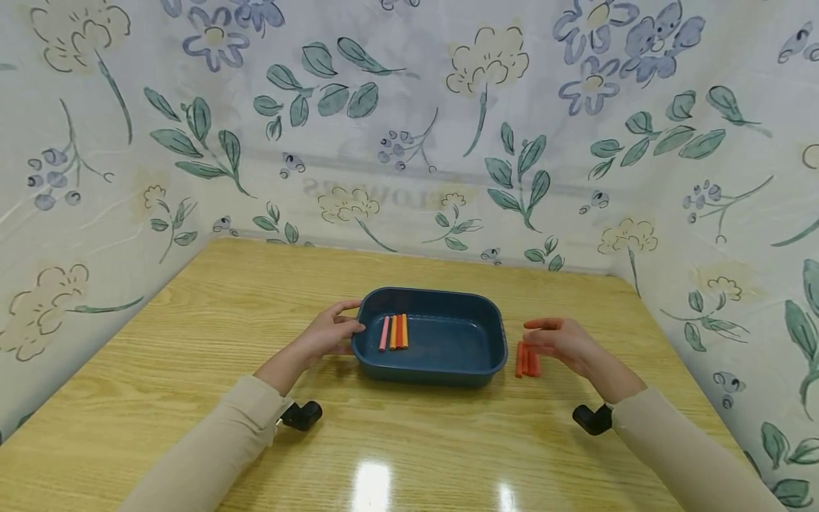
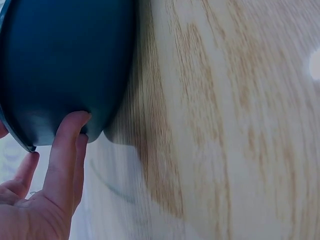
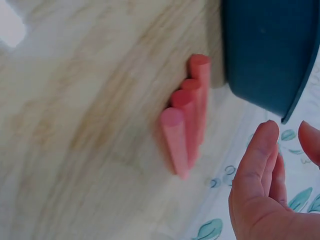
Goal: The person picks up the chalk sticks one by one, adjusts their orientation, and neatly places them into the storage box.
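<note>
A dark blue rectangular bin stands on the wooden table. My left hand holds its left end, thumb at the rim and fingers against the outer wall. Inside the bin, toward the left, lie a pink stick and several orange and red sticks, side by side. To the right of the bin, several red and pinkish round, chalk-like sticks lie in a row on the table. My right hand hovers by these sticks, fingers apart from the thumb, with nothing between them.
A floral cloth hangs behind the wooden table and along both sides. Black wrist mounts show below both hands. Bright light reflects off the table's near part.
</note>
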{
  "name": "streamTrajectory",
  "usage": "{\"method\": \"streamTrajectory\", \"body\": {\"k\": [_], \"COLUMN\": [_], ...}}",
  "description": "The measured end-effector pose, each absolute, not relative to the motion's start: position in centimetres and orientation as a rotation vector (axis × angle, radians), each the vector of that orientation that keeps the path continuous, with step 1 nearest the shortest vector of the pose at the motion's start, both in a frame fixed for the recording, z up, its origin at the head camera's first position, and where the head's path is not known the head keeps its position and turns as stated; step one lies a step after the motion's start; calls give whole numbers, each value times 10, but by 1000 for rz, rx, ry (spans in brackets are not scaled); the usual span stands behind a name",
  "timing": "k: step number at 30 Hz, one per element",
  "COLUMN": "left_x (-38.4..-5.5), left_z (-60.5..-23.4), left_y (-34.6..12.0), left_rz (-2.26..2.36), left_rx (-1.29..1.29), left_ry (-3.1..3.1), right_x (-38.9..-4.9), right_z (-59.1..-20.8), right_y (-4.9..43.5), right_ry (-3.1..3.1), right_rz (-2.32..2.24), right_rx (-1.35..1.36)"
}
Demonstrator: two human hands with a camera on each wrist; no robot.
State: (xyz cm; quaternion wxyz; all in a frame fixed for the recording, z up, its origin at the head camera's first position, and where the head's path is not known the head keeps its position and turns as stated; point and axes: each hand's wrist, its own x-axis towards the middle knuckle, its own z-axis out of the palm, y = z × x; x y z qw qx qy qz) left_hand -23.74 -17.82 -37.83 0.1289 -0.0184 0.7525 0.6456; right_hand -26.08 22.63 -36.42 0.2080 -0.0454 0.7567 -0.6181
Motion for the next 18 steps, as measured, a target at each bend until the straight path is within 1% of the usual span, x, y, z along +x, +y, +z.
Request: {"method": "streamTrajectory", "body": {"k": [4,18], "left_x": [-237,-236], "left_z": [-378,-378], "left_y": [-179,-179], "left_rz": [1891,1894], "left_rx": [-58,-61], "left_ry": [2176,2171], "right_x": [-257,-250], "right_z": [-369,-381], "right_y": [233,247], "right_ry": [2124,2210], "right_rz": [-1721,-1761], "right_rx": [-125,17]}}
